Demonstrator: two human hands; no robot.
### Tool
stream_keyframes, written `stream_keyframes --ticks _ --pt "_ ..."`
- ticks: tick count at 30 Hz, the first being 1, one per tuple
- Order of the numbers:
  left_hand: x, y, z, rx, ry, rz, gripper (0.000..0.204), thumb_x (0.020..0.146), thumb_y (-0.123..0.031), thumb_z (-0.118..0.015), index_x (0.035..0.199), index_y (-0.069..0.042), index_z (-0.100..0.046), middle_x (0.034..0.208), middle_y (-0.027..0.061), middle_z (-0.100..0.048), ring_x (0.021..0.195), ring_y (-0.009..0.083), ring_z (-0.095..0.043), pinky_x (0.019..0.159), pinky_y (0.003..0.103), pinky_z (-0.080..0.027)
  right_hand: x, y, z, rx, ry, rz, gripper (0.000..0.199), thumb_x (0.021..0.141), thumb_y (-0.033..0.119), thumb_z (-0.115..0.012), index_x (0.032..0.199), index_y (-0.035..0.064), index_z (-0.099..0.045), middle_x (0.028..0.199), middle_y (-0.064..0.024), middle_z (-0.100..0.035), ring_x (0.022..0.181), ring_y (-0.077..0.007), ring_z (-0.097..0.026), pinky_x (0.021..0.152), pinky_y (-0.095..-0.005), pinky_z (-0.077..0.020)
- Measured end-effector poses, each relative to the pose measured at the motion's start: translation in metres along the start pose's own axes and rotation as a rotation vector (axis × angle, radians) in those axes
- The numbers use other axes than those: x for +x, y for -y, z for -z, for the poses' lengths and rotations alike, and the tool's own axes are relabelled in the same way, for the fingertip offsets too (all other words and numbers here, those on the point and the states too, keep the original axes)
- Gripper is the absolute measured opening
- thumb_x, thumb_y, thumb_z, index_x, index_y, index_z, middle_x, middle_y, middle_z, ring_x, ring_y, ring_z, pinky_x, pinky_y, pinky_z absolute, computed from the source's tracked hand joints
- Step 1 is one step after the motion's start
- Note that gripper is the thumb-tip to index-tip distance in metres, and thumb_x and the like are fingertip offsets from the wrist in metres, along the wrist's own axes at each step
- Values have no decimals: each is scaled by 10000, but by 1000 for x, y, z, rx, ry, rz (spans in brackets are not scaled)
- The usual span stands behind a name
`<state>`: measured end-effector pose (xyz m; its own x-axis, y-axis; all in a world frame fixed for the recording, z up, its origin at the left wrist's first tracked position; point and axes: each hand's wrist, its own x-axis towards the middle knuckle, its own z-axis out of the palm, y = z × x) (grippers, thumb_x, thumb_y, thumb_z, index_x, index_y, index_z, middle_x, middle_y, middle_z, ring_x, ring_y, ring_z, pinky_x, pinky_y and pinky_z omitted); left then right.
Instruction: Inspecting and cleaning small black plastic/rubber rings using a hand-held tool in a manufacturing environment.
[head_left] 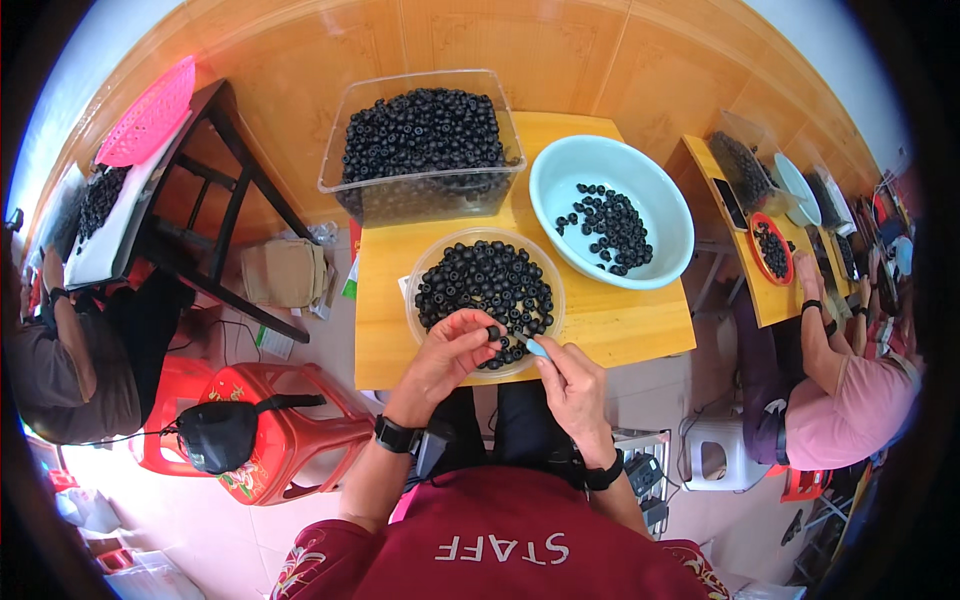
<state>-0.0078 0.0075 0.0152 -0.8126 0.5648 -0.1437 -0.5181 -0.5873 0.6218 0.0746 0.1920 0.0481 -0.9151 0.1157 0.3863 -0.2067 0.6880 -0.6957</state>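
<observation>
L hand pinches one small black ring-shaped part btwn thumb and fingertips, over the near rim of the clear round bowl (bowl full of same black parts), near front edge of the wooden table. R hand clenched on a light-blue tool, tip aimed at the held part. Light-blue basin w/ a few parts sits at right edge; clear rectangular bin, heaped, at back edge. Red stool left of table.
</observation>
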Motion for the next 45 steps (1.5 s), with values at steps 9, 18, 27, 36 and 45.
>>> stream_keyframes --ticks 9,18,27,36,45 --pt "-3 15 0 -110 11 13 180 884 -44 -620 1061 -44 -589 946 62 -661 850 136 -660 756 237 -551 4 8 -7 18 28 128 258 798 94 -689 1049 43 -658 691 -101 -555 582 -281 -585 519 -371 -455" --pt "-6 16 -3 -110 13 9 163 875 -31 -627 1032 -45 -586 941 64 -658 852 145 -660 764 243 -551 4 6 -3 -10 10 176 272 786 54 -691 1056 35 -658 674 -96 -544 559 -253 -566 507 -355 -444" --pt "-8 10 -6 -133 65 -13 136 860 -26 -643 989 -31 -599 922 82 -654 801 154 -651 724 240 -541 5 -8 -9 -49 3 202 252 809 97 -677 1052 38 -658 689 -114 -557 584 -288 -582 519 -374 -456" --pt "-15 2 -12 -187 135 -27 118 869 -44 -637 983 -35 -607 927 108 -649 786 142 -629 709 233 -531 20 -43 2 -75 -72 -30 183 860 125 -626 1011 32 -672 741 -160 -619 642 -330 -611 566 -396 -458" --pt "-13 7 -9 -188 50 8 230 879 -53 -628 1106 -30 -603 980 90 -649 828 135 -635 753 238 -533 5 -35 -7 -39 -28 -18 186 846 125 -635 1006 36 -674 754 -145 -627 672 -340 -621 583 -400 -479"
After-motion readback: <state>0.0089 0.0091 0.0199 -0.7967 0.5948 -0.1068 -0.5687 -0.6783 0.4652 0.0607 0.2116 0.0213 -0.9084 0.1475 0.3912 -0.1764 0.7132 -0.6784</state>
